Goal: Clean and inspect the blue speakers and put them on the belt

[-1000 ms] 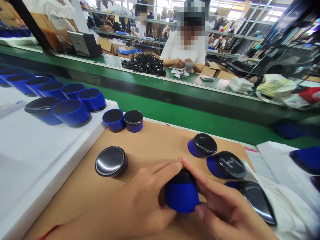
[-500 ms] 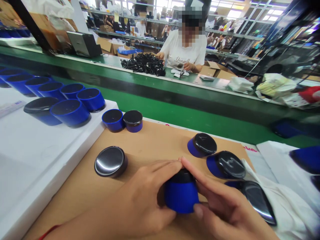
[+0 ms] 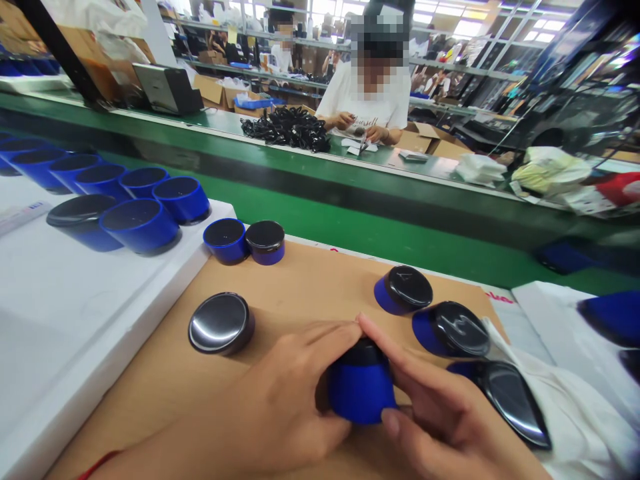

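A round blue speaker stands on the brown cardboard sheet in front of me, and both my hands grip it. My left hand wraps its left side, thumb low and forefinger across the dark top. My right hand closes on its right side, forefinger meeting the left one on top. Three more blue speakers with glossy black faces lie tilted just right of my hands. A black-topped speaker sits to the left.
Two small blue speakers stand at the cardboard's far edge. A white foam board on the left carries a row of several blue speakers. White cloth lies at right. Beyond the green conveyor, a person in a white shirt works beside black cables.
My right thumb has slid slightly left along the speaker's lower edge. The person across the belt has shifted their hands. Otherwise nothing has moved.
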`<control>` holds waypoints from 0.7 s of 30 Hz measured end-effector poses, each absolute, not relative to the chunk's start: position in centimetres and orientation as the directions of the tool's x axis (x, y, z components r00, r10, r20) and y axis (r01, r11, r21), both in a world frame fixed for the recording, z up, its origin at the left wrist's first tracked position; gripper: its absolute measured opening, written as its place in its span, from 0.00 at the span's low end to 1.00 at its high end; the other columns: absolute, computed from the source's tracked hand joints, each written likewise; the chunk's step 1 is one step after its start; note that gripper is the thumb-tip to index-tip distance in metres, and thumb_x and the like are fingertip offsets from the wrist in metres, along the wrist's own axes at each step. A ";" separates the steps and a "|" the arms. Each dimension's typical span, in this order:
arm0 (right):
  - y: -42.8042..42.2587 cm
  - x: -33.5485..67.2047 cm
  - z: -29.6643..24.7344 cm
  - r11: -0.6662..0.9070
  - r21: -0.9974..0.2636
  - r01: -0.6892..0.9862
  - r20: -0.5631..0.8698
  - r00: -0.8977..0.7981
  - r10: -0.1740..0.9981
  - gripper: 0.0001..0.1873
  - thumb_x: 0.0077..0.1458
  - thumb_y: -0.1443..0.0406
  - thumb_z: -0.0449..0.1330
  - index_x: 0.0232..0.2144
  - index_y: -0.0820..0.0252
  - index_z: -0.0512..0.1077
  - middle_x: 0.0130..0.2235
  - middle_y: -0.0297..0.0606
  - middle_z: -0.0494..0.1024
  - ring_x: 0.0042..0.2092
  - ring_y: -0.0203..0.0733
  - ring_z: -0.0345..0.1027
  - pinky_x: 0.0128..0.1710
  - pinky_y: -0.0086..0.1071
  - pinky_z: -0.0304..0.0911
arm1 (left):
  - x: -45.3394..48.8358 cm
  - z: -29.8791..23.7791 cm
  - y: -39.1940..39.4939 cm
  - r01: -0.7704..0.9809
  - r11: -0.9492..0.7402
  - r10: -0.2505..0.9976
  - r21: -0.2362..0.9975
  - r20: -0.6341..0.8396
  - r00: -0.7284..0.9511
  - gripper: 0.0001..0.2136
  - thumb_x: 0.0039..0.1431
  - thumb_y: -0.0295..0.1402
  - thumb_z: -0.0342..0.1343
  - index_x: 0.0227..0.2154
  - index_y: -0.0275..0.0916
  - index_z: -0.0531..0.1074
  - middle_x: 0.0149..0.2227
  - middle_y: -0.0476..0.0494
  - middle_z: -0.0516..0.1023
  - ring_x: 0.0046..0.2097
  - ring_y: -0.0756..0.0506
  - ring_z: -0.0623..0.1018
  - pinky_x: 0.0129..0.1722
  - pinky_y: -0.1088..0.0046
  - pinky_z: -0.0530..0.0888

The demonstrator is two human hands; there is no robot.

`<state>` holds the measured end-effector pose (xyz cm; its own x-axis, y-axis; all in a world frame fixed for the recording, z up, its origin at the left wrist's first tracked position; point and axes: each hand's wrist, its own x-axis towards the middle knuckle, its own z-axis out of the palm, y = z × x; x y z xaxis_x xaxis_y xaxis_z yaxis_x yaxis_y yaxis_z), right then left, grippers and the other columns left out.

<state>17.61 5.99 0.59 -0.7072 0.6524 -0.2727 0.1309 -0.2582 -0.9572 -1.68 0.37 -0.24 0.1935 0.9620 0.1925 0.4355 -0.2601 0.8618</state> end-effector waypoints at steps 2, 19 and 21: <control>6.0 17.6 0.6 -0.241 -0.962 0.127 -0.258 -0.711 0.655 0.27 0.60 0.64 0.62 0.57 0.30 0.66 0.67 0.20 0.57 0.69 0.39 0.45 0.60 0.28 0.58 | -1.7 -0.3 0.4 0.423 -0.267 0.959 0.866 0.195 0.206 0.22 0.47 0.19 0.56 0.47 0.40 0.68 0.45 0.47 0.77 0.48 0.45 0.77 0.49 0.69 0.74; 6.0 17.4 1.0 -0.281 -0.947 0.153 -0.306 -0.692 0.654 0.26 0.59 0.64 0.62 0.57 0.32 0.67 0.66 0.21 0.58 0.67 0.42 0.50 0.65 0.37 0.44 | -1.8 -0.1 0.6 0.397 -0.253 0.962 0.882 0.186 0.199 0.25 0.45 0.17 0.56 0.49 0.40 0.69 0.46 0.46 0.78 0.48 0.44 0.77 0.43 0.70 0.74; 6.0 17.4 1.0 -0.276 -0.948 0.158 -0.306 -0.689 0.657 0.26 0.60 0.65 0.63 0.56 0.29 0.67 0.66 0.19 0.58 0.67 0.38 0.50 0.65 0.33 0.44 | -1.8 -0.2 0.8 0.397 -0.248 0.963 0.884 0.178 0.204 0.26 0.45 0.17 0.56 0.49 0.39 0.69 0.45 0.46 0.78 0.47 0.44 0.78 0.43 0.71 0.74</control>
